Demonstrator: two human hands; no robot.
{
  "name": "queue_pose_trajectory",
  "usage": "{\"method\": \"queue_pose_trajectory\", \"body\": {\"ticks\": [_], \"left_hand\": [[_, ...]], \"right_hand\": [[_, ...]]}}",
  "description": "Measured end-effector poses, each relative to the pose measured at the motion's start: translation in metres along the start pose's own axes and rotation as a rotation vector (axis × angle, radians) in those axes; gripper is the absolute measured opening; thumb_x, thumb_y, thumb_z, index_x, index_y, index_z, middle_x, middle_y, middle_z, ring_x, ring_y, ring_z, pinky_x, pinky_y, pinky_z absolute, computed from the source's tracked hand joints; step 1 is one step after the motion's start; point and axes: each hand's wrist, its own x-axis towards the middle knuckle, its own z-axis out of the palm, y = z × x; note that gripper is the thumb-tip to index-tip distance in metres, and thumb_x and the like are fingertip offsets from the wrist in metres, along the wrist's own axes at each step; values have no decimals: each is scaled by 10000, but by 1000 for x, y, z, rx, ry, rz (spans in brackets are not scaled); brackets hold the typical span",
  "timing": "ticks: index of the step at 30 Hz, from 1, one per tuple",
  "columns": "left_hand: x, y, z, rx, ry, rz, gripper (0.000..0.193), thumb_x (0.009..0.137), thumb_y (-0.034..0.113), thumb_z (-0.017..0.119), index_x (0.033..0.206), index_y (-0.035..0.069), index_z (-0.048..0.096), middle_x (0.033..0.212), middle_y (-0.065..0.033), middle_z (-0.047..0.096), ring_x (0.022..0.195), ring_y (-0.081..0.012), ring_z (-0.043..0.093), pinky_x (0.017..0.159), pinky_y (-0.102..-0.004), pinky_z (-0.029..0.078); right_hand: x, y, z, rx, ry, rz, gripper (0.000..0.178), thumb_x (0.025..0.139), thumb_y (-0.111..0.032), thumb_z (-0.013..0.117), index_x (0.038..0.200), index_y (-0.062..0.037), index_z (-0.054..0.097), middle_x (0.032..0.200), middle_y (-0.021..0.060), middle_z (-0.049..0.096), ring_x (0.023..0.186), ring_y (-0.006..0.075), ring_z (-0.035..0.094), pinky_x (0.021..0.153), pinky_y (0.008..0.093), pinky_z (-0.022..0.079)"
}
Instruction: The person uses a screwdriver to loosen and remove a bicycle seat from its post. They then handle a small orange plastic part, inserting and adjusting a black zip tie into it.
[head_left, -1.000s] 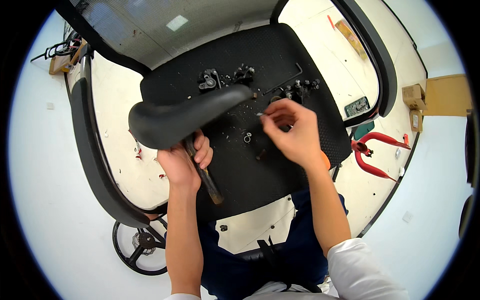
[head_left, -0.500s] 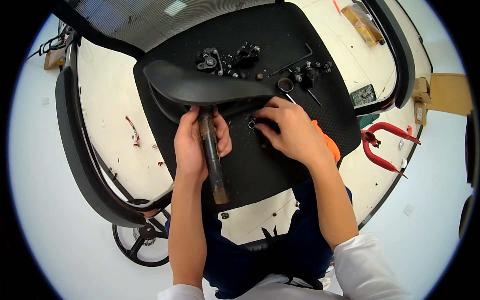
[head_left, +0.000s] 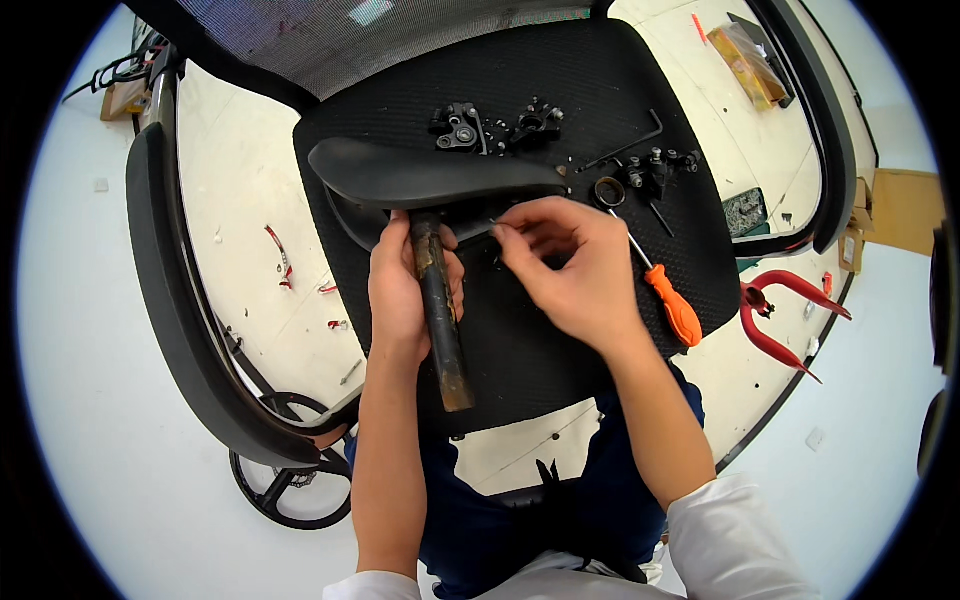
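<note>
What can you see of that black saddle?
The black saddle looks smooth and leathery, broad at the left, narrowing rightward. A dark tubular post, worn brown in patches, runs from beneath toward the person. The left hand grips the post's top, holding the saddle over the chair seat. The right hand is close below the saddle; contact is unclear.

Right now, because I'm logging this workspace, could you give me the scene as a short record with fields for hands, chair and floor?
Left hand: wrapped around the worn black metal tube beneath a smooth black bicycle saddle
Right hand: fingertips close together near the saddle; whether they pinch something small is unclear
Surface: black textured chair seat
Tools on seat: orange-handled screwdriver; L-shaped black hex key
Parts on seat: several black metal components
Floor, right: red two-pronged metal fork
Lower left, beyond armrest: black spoked wheel
</note>
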Motion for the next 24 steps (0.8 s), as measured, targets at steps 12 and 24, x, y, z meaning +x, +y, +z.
{"method": "queue_pose_trajectory", "body": {"ticks": [12,24], "left_hand": [[-8,5,15,52,122,23,588,1016,546,309,830,48,561,507,-8,465,327,-108,413,302,-250,364],[-12,9,-7,89,-37,-44,631,1015,533,304,990,-32,585,697,-116,644,501,-214,619,460,-312,542]], "right_hand": [[4,5,43,-50,173,-134,103,789,-7,692,885,31,685,777,114,697,693,185,714,621,266,559],[-3,4,48,-94,129,-121,104,781,-36,703,867,21,685,784,116,708,712,206,717,666,288,554]]}}
